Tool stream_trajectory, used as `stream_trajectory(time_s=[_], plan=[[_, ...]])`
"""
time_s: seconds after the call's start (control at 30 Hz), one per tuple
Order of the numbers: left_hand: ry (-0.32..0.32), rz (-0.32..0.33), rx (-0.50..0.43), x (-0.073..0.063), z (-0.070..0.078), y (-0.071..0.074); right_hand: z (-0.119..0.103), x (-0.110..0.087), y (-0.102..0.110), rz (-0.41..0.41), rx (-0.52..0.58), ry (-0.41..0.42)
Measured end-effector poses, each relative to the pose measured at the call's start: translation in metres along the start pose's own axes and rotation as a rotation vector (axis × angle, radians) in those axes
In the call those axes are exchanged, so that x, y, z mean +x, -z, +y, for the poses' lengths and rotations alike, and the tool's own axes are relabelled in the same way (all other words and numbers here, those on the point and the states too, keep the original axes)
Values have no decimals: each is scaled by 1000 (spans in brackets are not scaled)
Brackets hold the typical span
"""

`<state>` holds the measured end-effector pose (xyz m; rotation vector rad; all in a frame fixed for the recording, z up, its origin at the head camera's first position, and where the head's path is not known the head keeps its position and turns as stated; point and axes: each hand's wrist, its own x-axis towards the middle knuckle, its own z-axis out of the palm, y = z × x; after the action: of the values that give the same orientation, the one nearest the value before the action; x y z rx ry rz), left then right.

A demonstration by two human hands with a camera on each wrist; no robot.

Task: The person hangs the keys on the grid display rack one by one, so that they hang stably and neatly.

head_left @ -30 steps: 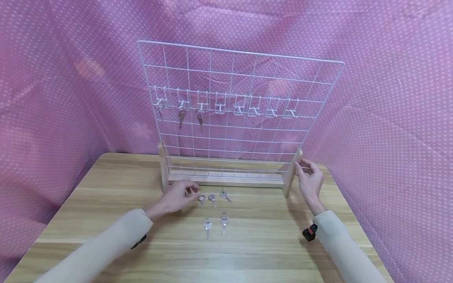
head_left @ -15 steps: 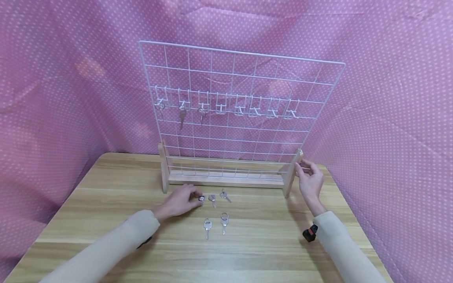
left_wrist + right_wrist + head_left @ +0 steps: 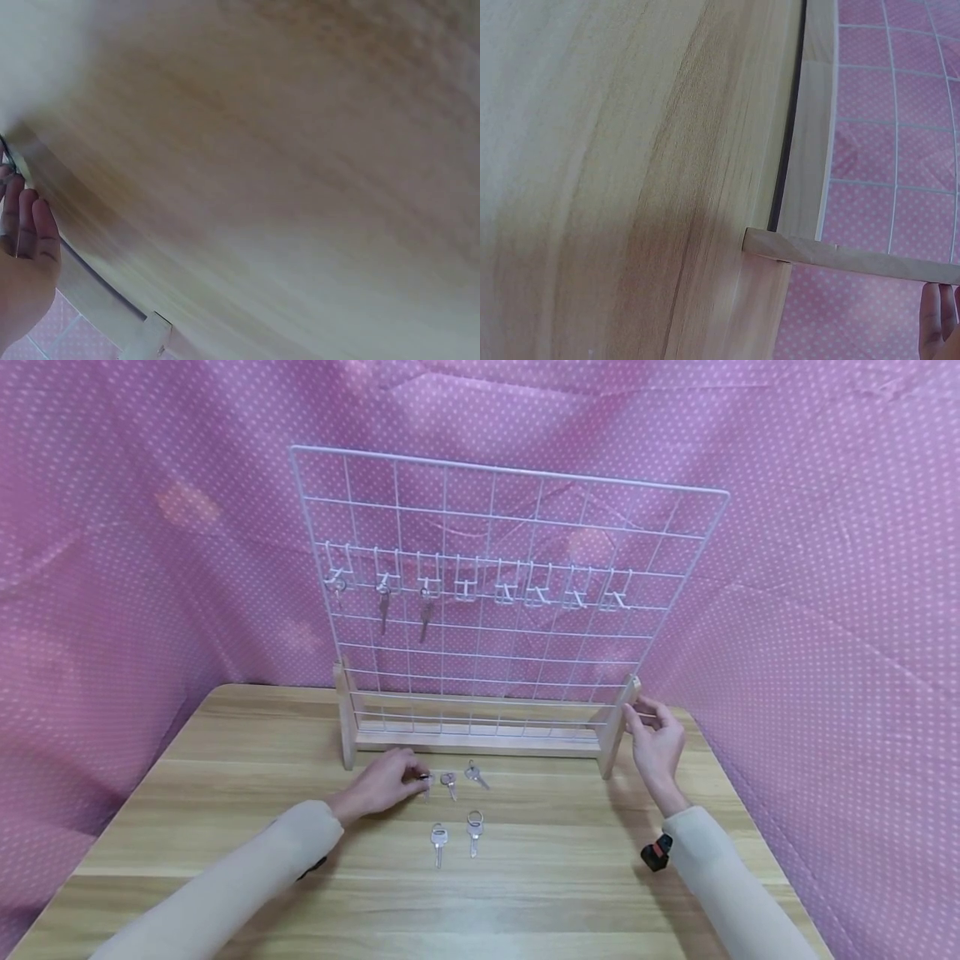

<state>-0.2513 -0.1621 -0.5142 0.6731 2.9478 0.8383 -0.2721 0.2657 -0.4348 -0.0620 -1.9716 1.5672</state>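
My left hand (image 3: 384, 781) is low over the table, its thumb and fingers pinching a small key (image 3: 427, 785) by its ring end. In the left wrist view, curled fingers (image 3: 30, 221) show at the left edge, with a dark bit of the key's ring at their tips. Beside it lie a key (image 3: 449, 783) and another key (image 3: 476, 774); nearer the front are two more, a left key (image 3: 438, 837) and a right key (image 3: 475, 827). My right hand (image 3: 656, 735) grips the right wooden post (image 3: 617, 739) of the white wire rack (image 3: 491, 653).
White hooks (image 3: 505, 593) line the rack in a row. Keys hang on the three leftmost hooks, among them a hanging key (image 3: 426, 620). A wooden crossbar (image 3: 480, 745) joins the posts just behind the loose keys. Pink dotted cloth (image 3: 825, 610) surrounds the table (image 3: 562, 877).
My left hand has moved slightly right and closed its fingertips on the leftmost loose key. The third hanging key swings on its hook. My right hand stays at the post.
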Motion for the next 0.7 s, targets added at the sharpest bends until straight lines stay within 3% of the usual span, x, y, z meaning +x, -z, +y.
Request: stream_trajectory(time_s=[0.3, 0.7], plan=[[20, 7, -112, -2, -5, 5, -2, 0, 0, 6, -11, 10], [13, 63, -142, -5, -10, 7, 1, 1, -1, 5, 5, 3]])
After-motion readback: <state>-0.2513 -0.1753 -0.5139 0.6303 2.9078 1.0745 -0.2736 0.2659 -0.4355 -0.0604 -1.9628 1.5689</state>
